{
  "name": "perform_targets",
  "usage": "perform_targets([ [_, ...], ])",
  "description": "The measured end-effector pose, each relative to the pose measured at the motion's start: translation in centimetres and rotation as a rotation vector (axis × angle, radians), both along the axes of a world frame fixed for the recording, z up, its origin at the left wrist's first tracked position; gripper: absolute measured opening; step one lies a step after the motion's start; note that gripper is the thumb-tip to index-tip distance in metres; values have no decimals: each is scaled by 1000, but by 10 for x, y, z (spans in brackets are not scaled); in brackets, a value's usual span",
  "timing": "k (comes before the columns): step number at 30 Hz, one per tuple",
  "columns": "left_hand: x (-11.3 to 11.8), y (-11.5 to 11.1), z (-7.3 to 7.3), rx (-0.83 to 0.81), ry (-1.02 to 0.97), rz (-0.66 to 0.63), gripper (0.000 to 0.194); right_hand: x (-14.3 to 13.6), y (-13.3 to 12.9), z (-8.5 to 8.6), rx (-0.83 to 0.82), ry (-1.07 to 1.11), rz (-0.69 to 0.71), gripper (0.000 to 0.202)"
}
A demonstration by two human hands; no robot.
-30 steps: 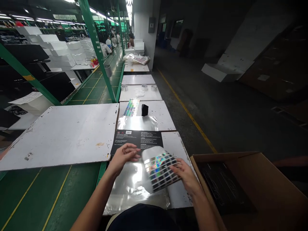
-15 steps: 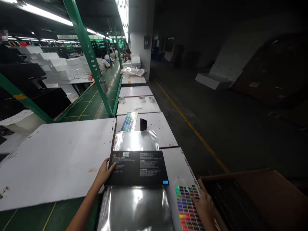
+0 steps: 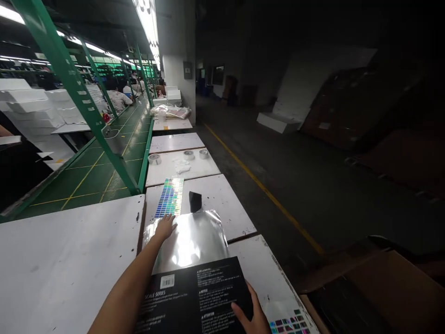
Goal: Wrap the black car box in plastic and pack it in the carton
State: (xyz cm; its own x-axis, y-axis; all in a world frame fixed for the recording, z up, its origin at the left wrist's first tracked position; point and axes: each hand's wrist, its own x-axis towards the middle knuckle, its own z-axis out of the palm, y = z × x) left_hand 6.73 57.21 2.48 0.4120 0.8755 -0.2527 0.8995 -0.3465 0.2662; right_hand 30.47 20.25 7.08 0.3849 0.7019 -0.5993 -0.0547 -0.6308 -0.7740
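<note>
My left hand (image 3: 166, 227) reaches forward over the far end of a shiny clear plastic sheet (image 3: 194, 239), fingers spread, by the lower edge of a holographic sticker sheet (image 3: 170, 197). My right hand (image 3: 253, 311) grips the right edge of a flat black printed box (image 3: 194, 297), its thumb on top. This box lies over the near part of the plastic. Beside my right hand, a second holographic sticker sheet (image 3: 292, 323) shows partly at the bottom edge. A small black block (image 3: 195, 202) stands just past the plastic.
Rolls of tape (image 3: 188, 155) sit on a farther white table (image 3: 208, 167). A green post (image 3: 79, 93) rises at the left beside the green conveyor (image 3: 93, 169). An open cardboard box (image 3: 399, 287) stands at lower right. People sit far off along the line.
My left hand has left the black box and moved forward to the plastic. My right hand has gone from the sticker sheet to the box, which is now nearer. The view has shifted.
</note>
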Motion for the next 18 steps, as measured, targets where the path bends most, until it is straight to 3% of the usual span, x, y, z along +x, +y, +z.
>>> perform_targets([
  [3,3,16,-16,-36,47,-38,49,1,-5,-17,49,-55,-94,113],
  [6,2,29,-24,-65,51,-111,37,-1,-7,-22,79,-19,-128,107],
  [11,2,47,-32,-27,34,-152,37,-1,-10,-15,107,-7,-90,102],
  [15,6,61,-36,-89,-3,-216,12,-3,-10,-4,110,-9,-73,99],
  [16,7,63,-37,-96,-27,-224,14,-4,-10,-1,108,-13,-75,99],
  [18,8,64,-38,-99,-75,-203,36,-6,-10,3,122,-6,-87,99],
])
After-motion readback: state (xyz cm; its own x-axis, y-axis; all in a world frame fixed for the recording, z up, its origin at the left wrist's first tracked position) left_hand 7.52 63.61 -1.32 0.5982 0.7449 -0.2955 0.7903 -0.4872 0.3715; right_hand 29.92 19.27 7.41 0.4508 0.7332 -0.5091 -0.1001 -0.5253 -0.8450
